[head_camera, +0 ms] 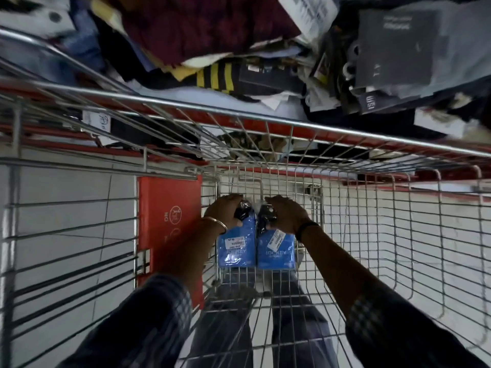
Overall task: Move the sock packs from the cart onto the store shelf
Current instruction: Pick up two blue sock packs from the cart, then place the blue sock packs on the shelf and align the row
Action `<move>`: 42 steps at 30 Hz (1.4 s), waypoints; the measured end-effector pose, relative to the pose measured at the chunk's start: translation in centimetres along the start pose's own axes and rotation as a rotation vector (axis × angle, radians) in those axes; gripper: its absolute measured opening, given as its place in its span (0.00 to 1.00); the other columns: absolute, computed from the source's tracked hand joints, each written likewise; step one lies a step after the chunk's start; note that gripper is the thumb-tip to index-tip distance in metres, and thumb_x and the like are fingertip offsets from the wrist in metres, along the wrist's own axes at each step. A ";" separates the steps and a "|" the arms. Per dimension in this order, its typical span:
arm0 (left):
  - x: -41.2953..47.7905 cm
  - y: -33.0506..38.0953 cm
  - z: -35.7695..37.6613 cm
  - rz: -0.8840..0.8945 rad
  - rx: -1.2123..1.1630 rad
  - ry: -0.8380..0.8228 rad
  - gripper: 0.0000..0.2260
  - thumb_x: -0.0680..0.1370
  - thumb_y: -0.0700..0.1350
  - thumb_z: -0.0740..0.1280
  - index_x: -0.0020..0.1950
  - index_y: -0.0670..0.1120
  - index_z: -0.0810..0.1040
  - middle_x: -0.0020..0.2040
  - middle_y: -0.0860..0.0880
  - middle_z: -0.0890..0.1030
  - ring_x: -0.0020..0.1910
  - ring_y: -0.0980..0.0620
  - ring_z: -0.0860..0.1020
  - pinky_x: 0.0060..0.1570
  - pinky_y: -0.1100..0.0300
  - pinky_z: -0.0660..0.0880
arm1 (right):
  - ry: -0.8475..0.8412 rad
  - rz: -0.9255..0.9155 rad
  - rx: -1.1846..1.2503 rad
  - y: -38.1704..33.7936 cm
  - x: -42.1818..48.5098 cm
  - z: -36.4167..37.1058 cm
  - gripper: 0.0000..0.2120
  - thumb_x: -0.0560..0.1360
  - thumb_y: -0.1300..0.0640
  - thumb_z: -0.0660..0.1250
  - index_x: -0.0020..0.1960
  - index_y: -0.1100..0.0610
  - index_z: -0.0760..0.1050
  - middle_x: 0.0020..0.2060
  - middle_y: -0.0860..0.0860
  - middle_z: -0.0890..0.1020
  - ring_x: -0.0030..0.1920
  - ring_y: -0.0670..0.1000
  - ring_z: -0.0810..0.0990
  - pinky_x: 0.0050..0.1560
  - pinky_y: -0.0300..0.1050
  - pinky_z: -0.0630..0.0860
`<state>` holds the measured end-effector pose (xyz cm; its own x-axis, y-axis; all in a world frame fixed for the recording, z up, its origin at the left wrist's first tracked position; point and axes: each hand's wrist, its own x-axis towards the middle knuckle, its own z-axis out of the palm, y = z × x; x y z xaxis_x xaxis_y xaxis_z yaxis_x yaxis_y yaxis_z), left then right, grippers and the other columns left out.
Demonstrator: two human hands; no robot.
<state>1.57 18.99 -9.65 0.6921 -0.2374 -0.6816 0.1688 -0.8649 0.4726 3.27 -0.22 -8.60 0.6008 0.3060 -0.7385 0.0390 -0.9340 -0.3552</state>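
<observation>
Two blue sock packs lie side by side deep in the wire cart point(372, 235). My left hand point(225, 212) grips the dark top end of the left sock pack point(235, 251). The top of the right sock pack point(276, 252) is under my right hand point(285, 213), fingers closed on it. Both packs have white price stickers and a printed brand name. My forearms reach down into the cart from the lower corners of the view.
An orange panel point(170, 221) stands against the cart's left side. Above the cart's metal rim point(239, 110) a bin holds a heap of clothes and dark sock packs point(393, 49). White floor tiles show through the wires.
</observation>
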 end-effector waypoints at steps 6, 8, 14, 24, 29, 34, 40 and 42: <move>0.0 0.3 0.1 -0.076 -0.021 0.093 0.22 0.69 0.42 0.73 0.62 0.49 0.77 0.56 0.41 0.81 0.55 0.41 0.78 0.53 0.52 0.75 | 0.145 0.067 -0.053 -1.5 -1.2 0.4 0.17 0.76 0.58 0.65 0.65 0.50 0.72 0.56 0.54 0.80 0.55 0.55 0.78 0.54 0.48 0.76; -0.1 0.4 0.1 -0.085 0.001 0.128 0.18 0.71 0.43 0.72 0.61 0.49 0.78 0.54 0.41 0.82 0.54 0.41 0.78 0.52 0.52 0.76 | 0.171 0.058 -0.127 -1.9 -1.7 0.3 0.14 0.78 0.60 0.62 0.63 0.53 0.73 0.54 0.55 0.80 0.53 0.55 0.79 0.52 0.46 0.76; -0.9 0.7 0.3 -0.095 0.047 0.180 0.17 0.74 0.45 0.69 0.62 0.50 0.77 0.56 0.41 0.81 0.55 0.40 0.77 0.52 0.52 0.76 | 0.220 0.018 -0.306 -2.1 -2.9 0.9 0.11 0.81 0.61 0.56 0.59 0.59 0.73 0.49 0.55 0.80 0.48 0.51 0.79 0.47 0.39 0.74; -5.8 4.1 -1.9 0.013 0.195 0.283 0.15 0.76 0.42 0.65 0.62 0.52 0.76 0.55 0.47 0.81 0.54 0.45 0.79 0.46 0.57 0.75 | 0.527 -0.158 -0.178 -1.7 -8.6 -1.1 0.22 0.65 0.72 0.72 0.55 0.54 0.79 0.40 0.53 0.85 0.28 0.52 0.81 0.24 0.40 0.77; -9.0 6.7 -4.7 0.067 0.281 0.416 0.18 0.73 0.42 0.68 0.61 0.56 0.74 0.56 0.49 0.81 0.51 0.46 0.80 0.44 0.55 0.77 | 0.747 -0.266 -0.243 -2.7 -12.2 -5.0 0.26 0.55 0.73 0.77 0.50 0.56 0.83 0.47 0.51 0.86 0.32 0.50 0.83 0.26 0.36 0.76; -13.3 10.0 -8.7 0.133 0.329 0.668 0.23 0.65 0.38 0.76 0.58 0.51 0.79 0.54 0.49 0.83 0.46 0.47 0.82 0.33 0.57 0.78 | 0.957 -0.325 -0.254 -4.1 -16.4 -9.8 0.24 0.66 0.74 0.54 0.53 0.59 0.81 0.51 0.55 0.84 0.40 0.51 0.85 0.28 0.38 0.77; -18.2 13.3 -13.4 0.400 0.318 0.999 0.27 0.54 0.31 0.79 0.52 0.44 0.83 0.50 0.48 0.84 0.49 0.51 0.82 0.47 0.58 0.79 | 1.222 -0.400 -0.244 -6.7 -22.6 -15.6 0.25 0.64 0.76 0.57 0.53 0.59 0.81 0.51 0.54 0.84 0.40 0.50 0.84 0.27 0.38 0.77; -20.1 14.5 -15.1 0.461 0.338 1.118 0.27 0.56 0.28 0.77 0.53 0.42 0.82 0.51 0.46 0.84 0.50 0.50 0.82 0.54 0.54 0.75 | 1.345 -0.462 -0.264 -7.4 -24.9 -17.4 0.26 0.65 0.74 0.53 0.54 0.59 0.81 0.51 0.54 0.84 0.45 0.51 0.84 0.32 0.41 0.80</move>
<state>0.72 17.95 19.34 0.8822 -0.1864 0.4324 -0.3204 -0.9106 0.2610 1.94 -4.13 22.36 0.7699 0.3209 0.5516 0.4880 -0.8530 -0.1849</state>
